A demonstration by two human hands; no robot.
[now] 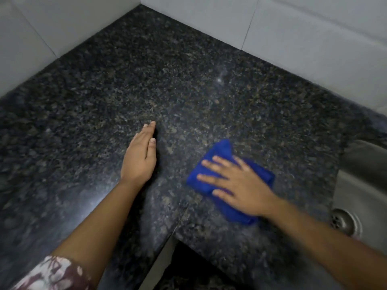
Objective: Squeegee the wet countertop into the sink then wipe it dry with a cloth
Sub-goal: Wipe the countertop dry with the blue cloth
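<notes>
A dark speckled granite countertop (188, 84) fills a corner between pale tiled walls (303, 28), which meet at twelve o'clock. A steel sink (360, 174) with its drain (343, 221) sits at four o'clock. The right hand (236, 183) lies flat, fingers (209, 177) spread wide, pressing a folded blue cloth (222, 151) onto the granite at about four o'clock from centre, just beside the sink edge. The left hand (140, 158) rests on its edge on the counter at six o'clock, fingers straight and together, holding nothing. A floral sleeve (52, 275) shows at seven o'clock.
</notes>
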